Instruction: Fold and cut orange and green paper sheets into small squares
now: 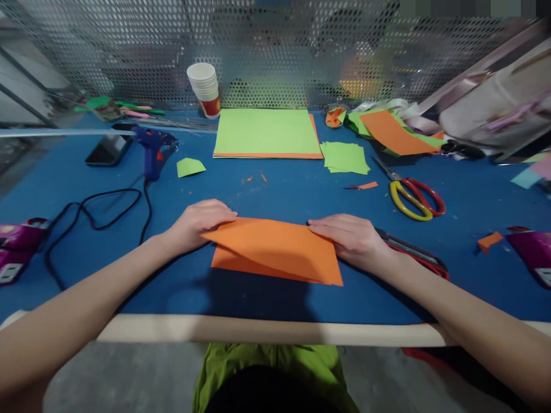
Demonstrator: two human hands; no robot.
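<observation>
While nested paper cups (pixel 204 86) stand beside the green sheets (pixel 267 133) and orange and green scraps (pixel 334 118) fill a small clear container (pixel 328 108), the left hand (pixel 205 220) has its grip closed on the left end of the folded orange paper (pixel 275 249), the right hand (pixel 355 236) on its right, at the bench (pixel 172 295) front. The cups' printing is unreadable.

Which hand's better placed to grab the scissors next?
Likely your right hand: at the right end of the orange paper, it's nearer the red-and-yellow scissors than your left hand.
</observation>
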